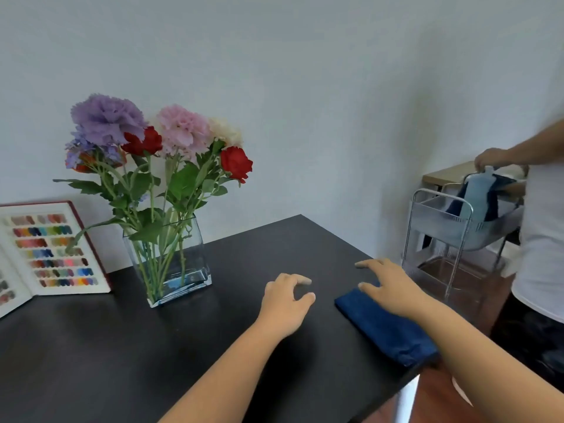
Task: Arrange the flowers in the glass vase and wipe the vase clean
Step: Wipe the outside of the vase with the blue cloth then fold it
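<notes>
Standing on the black table (91, 361): glass vase (171, 264), upright, flowers (158, 138) inside, stems down. Right hand (390, 288), fingers spread, resting on a folded blue cloth (387, 328) at the table's right edge. Left hand (285, 303), loosely curled, holding nothing, between vase and cloth. Colour swatch book (45, 251), open, left of the vase.
</notes>
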Demonstrator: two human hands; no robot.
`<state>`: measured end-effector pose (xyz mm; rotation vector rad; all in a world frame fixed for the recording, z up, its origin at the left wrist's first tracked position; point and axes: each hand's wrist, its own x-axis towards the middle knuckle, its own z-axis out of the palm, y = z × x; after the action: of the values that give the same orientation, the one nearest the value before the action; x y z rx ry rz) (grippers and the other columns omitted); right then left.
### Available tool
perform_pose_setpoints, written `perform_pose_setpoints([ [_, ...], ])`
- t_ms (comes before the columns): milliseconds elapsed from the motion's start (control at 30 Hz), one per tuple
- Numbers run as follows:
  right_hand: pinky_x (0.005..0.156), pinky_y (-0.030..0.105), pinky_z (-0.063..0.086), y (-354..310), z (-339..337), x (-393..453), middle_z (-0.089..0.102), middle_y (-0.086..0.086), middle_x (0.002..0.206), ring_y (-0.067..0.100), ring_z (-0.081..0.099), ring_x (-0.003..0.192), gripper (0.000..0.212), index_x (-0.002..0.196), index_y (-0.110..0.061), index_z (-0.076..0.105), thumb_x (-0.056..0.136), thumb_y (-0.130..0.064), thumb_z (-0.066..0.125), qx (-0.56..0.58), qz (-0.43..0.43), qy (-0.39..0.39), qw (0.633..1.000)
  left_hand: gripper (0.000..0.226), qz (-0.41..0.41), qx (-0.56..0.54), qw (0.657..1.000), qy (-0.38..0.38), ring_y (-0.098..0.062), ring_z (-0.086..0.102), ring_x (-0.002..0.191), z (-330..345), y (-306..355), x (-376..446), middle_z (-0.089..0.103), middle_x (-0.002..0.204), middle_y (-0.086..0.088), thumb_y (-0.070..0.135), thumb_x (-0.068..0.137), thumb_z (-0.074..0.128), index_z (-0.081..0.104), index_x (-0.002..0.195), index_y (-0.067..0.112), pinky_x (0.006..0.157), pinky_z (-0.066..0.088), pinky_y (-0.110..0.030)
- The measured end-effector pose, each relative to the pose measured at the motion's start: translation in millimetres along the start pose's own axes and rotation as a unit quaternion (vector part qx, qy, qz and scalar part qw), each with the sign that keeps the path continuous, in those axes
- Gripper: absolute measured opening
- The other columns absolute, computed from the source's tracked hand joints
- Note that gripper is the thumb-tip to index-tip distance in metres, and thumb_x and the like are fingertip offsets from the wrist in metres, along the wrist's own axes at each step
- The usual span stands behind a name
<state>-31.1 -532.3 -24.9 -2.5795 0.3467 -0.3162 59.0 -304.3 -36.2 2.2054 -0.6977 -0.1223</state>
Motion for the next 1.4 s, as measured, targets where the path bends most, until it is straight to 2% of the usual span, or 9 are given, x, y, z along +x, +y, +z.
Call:
perform_pose_setpoints([
  [200, 0.112, 0.041, 0.027, 42.3, 5.2, -18.8, 0.031, 0.006, 0.153, 0.03, 0.027, 0.137, 0.053, 0.145, -0.029, 0.037, 0.095, -0.042, 0.048, -0.084, 0.093, -0.005, 0.992, 0.065, -0.03, 0.209, 0.975, -0.068, -0.02, 0.014, 0.142, 56.8, 19.7, 1.1, 0.029, 0.153, 0.007, 0.067, 0.091, 0.033, 0.047, 0.14, 0.028, 0.114, 0.018, -0.042],
  [433, 0.11, 0.04, 0.028, 51.7, 18.8, -32.8, 0.033, 0.009, 0.154, 0.029, 0.029, 0.139, 0.055, 0.146, -0.034, 0.034, 0.094, -0.051, 0.042, -0.111, 0.126, 0.022, 0.985, 0.057, -0.02, 0.213, 0.977, -0.011, -0.022, 0.032, 0.131, 90.6, 33.2, 3.1, 0.044, 0.141, 0.007, 0.064, 0.09, 0.04, 0.049, 0.134, 0.028, 0.105, 0.03, -0.038],
  [533, 0.105, 0.04, 0.034, 49.0, 19.2, -33.7, 0.042, 0.008, 0.146, 0.029, 0.037, 0.132, 0.054, 0.144, -0.032, 0.036, 0.093, -0.049, 0.046, -0.111, 0.121, 0.048, 0.985, 0.038, -0.034, 0.164, 0.986, 0.013, -0.019, 0.044, 0.115, 93.1, 40.6, 5.5, 0.054, 0.121, 0.01, 0.057, 0.088, 0.054, 0.055, 0.115, 0.03, 0.093, 0.037, -0.034],
  [633, 0.103, 0.041, 0.036, 47.4, 16.9, -33.9, 0.046, 0.007, 0.141, 0.029, 0.039, 0.129, 0.055, 0.143, -0.032, 0.037, 0.092, -0.047, 0.049, -0.109, 0.123, 0.054, 0.985, 0.021, -0.058, -0.022, 0.998, -0.019, -0.006, 0.057, 0.094, 94.1, 49.2, 7.8, 0.061, 0.102, 0.013, 0.04, 0.086, 0.064, 0.05, 0.099, 0.03, 0.076, 0.046, -0.024],
  [800, 0.111, 0.044, 0.024, 40.0, 18.6, -36.5, 0.025, 0.007, 0.155, 0.03, 0.021, 0.139, 0.054, 0.141, -0.036, 0.04, 0.09, -0.051, 0.05, -0.125, 0.099, 0.071, 0.985, 0.018, -0.049, -0.176, 0.983, 0.014, 0.001, 0.06, 0.087, 89.4, 64.5, 12.6, 0.063, 0.1, 0.015, 0.023, 0.09, 0.063, 0.051, 0.098, 0.033, 0.064, 0.042, -0.015],
  [933, 0.117, 0.043, 0.022, 29.2, 16.3, -37.0, 0.024, -0.001, 0.157, 0.024, 0.018, 0.143, 0.065, 0.146, -0.036, 0.033, 0.088, -0.048, 0.059, 0.083, 0.043, 0.026, 0.995, 0.026, -0.006, -0.197, 0.98, 0.026, 0.005, 0.059, 0.093, 66.6, 77.2, 12.7, 0.063, 0.105, 0.018, 0.017, 0.091, 0.063, 0.051, 0.099, 0.038, 0.07, 0.045, -0.013],
  [1100, 0.096, 0.026, 0.048, -4.5, 12.2, -31.4, 0.058, -0.019, 0.129, 0.001, 0.055, 0.117, 0.072, 0.135, -0.043, 0.043, 0.071, -0.055, 0.074, 0.34, -0.03, -0.019, 0.94, 0.032, 0.048, -0.207, 0.977, 0.027, -0.006, 0.064, 0.102, 12.6, 90.6, 7.0, 0.068, 0.114, 0.012, 0.017, 0.092, 0.061, 0.052, 0.104, 0.046, 0.088, 0.056, -0.033],
  [1267, 0.086, 0.021, 0.048, -59.9, 34.5, -9.9, 0.061, -0.022, 0.117, -0.004, 0.058, 0.103, 0.039, 0.108, -0.06, 0.052, 0.078, -0.046, 0.072, 0.374, -0.066, 0.074, 0.922, 0.042, 0.098, -0.132, 0.986, 0.04, 0.003, 0.065, 0.091, -39.8, 87.1, -3.4, 0.07, 0.11, 0.016, 0.018, 0.093, 0.059, 0.044, 0.105, 0.056, 0.076, 0.052, -0.018],
  [1400, 0.086, 0.021, 0.046, -107.3, 51.5, 3.6, 0.055, -0.027, 0.115, -0.003, 0.054, 0.105, 0.052, 0.115, -0.061, 0.047, 0.079, -0.037, 0.074, 0.363, -0.101, 0.154, 0.913, 0.043, 0.11, -0.085, 0.985, 0.102, 0.012, 0.059, 0.075, -78.0, 70.6, -11.0, 0.068, 0.088, 0.02, 0.016, 0.093, 0.059, 0.043, 0.11, 0.052, 0.059, 0.042, -0.003],
])
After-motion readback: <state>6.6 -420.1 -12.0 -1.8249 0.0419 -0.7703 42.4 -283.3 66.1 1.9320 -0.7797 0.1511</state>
